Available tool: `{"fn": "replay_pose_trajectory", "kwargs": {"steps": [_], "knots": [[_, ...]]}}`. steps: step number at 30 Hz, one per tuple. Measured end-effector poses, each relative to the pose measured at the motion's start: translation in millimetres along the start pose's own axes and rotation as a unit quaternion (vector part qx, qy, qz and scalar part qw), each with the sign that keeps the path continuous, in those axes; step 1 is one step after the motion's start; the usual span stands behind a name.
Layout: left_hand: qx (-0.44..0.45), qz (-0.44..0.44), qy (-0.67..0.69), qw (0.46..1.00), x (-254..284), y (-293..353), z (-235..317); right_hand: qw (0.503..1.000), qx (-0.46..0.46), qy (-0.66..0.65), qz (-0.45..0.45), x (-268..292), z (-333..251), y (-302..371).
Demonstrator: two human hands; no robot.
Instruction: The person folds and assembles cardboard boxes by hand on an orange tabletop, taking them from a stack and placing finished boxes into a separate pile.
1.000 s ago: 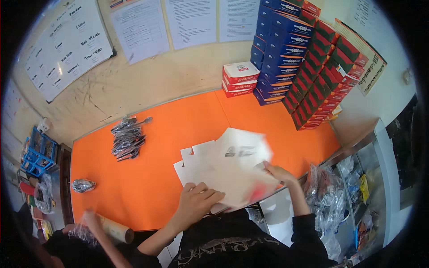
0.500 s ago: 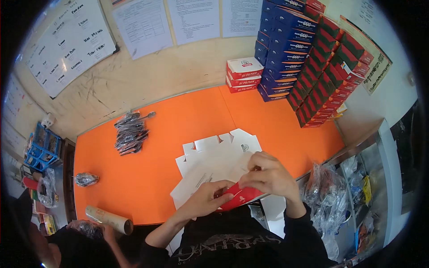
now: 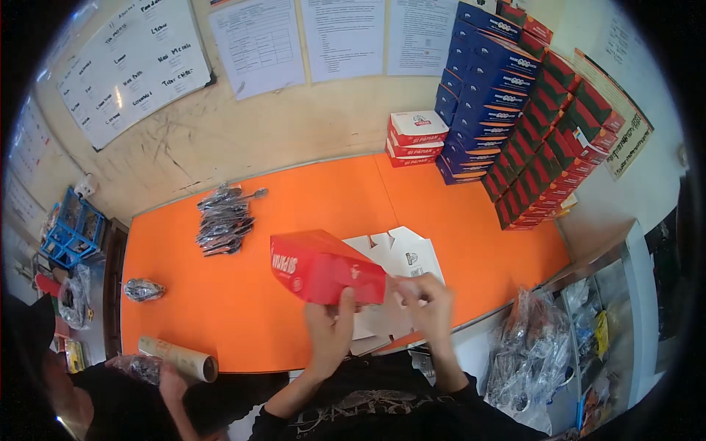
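Note:
A partly folded red cardboard box (image 3: 316,257) is held up above the orange table, its red printed side showing. My left hand (image 3: 330,327) grips it from below, thumb against the red side. At the box's right end, my right hand (image 3: 428,298) pinches the edge, its fingertips slightly blurred. Beneath and behind both hands lie white unfolded carton blanks (image 3: 408,257) with notched edges, partly covered by the box and hands.
Stacked blue boxes (image 3: 489,95), red-and-black boxes (image 3: 544,147) and white-topped red boxes (image 3: 417,138) stand at the back right. Wrapped black cutlery (image 3: 224,220) lies left. Another person's hand (image 3: 171,384) is by a cardboard roll (image 3: 180,359). Plastic bags (image 3: 526,360) hang right.
The red box has been lifted off the blanks and turned, now showing more of its red side. My left hand has shifted under it; my right hand remains at its right end.

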State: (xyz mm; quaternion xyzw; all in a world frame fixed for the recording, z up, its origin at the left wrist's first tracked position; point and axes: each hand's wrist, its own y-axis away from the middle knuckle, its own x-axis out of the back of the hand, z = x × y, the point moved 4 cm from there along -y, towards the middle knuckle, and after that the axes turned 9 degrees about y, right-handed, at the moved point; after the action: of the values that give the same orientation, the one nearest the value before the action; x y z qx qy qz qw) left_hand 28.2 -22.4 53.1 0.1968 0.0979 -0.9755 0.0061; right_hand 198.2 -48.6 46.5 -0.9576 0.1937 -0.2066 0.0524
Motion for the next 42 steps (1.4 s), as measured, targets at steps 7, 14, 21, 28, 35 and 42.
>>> {"fn": "replay_pose_trajectory", "kwargs": {"steps": [7, 14, 21, 28, 35, 42], "knots": [[-0.004, -0.062, -0.182, 0.981, 8.5, -6.4, 2.4, 0.972, 0.184, 0.139, -0.033, -18.6, -31.9, 19.9], [0.116, -0.095, 0.015, 0.989, 11.0, 19.8, -19.0, 0.964, 0.232, -0.021, -0.124, -5.1, -28.8, 5.4], [0.151, -0.450, -0.210, 0.855, 14.7, 18.7, 18.1, 0.887, 0.169, 0.124, -0.412, 27.4, -11.4, -36.4], [0.191, -0.623, 0.006, 0.758, -7.0, 1.3, 17.9, 0.773, 0.308, -0.161, -0.531, 18.8, -60.5, -23.7], [0.130, -0.364, 0.030, 0.922, 6.6, -26.7, 11.1, 0.932, 0.163, -0.003, -0.323, 23.2, -17.9, -3.9], [0.086, -0.503, -0.178, 0.841, 8.1, -7.2, -3.3, 0.864, 0.406, 0.138, -0.265, 54.0, -31.4, 1.5]]}}
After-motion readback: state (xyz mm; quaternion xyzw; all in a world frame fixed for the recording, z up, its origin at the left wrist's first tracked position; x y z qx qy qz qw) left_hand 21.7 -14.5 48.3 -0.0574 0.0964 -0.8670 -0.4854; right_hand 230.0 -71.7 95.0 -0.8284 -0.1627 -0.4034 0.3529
